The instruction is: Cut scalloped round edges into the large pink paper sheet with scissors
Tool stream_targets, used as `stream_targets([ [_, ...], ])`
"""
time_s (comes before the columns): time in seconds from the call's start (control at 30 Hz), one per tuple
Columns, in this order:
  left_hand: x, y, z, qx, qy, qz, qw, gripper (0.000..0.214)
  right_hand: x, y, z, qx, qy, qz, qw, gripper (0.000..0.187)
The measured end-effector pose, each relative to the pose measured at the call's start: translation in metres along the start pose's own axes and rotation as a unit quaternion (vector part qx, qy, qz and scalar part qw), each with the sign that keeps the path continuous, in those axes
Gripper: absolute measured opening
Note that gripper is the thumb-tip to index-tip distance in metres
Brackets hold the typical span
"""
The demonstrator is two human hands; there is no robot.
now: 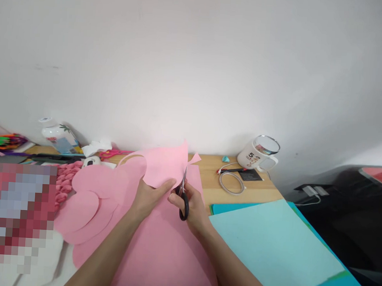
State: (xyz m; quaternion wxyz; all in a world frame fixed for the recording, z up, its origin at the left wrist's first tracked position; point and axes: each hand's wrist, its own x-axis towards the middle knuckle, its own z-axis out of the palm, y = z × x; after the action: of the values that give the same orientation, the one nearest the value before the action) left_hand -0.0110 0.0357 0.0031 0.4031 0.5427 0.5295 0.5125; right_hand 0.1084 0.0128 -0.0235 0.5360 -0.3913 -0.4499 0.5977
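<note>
My left hand (150, 196) pinches a raised sheet of pink paper (168, 165), thumb on top near the cut line. My right hand (190, 205) grips black-handled scissors (183, 194), blades pointing up into the pink sheet's right edge. A small flap of pink paper sticks out to the right of the blades. A larger pink sheet (161, 249) lies flat on the wooden table (214, 179) under both hands. Cut pink heart-like shapes (93, 197) lie stacked to the left.
Light and darker blue sheets (275, 247) lie at the right front. A white mug (258, 155), a coiled white cable (230, 182) and a dark card sit at the back right. A jar (57, 137), pink scissors and coloured pipe cleaners lie at the back left. A blurred patch covers the left.
</note>
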Motion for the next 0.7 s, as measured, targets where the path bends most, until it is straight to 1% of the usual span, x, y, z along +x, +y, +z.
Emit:
stream_targets([
  [0.1, 0.0005, -0.0015, -0.0003, 0.006, 0.002, -0.008, 1.000, 0.032, 0.0003, 0.0016, -0.0011, 0.000, -0.009, -0.004, 1.000, 0.021],
  [0.37, 0.0002, -0.0008, -0.0014, -0.002, -0.019, -0.022, 1.000, 0.022, 0.0010, 0.0024, -0.0013, 0.005, -0.012, 0.000, 1.000, 0.020],
  [0.7, 0.0006, 0.0014, -0.0025, -0.005, -0.016, -0.007, 1.000, 0.034, 0.0005, -0.0007, -0.0024, -0.017, -0.016, 0.000, 1.000, 0.026],
])
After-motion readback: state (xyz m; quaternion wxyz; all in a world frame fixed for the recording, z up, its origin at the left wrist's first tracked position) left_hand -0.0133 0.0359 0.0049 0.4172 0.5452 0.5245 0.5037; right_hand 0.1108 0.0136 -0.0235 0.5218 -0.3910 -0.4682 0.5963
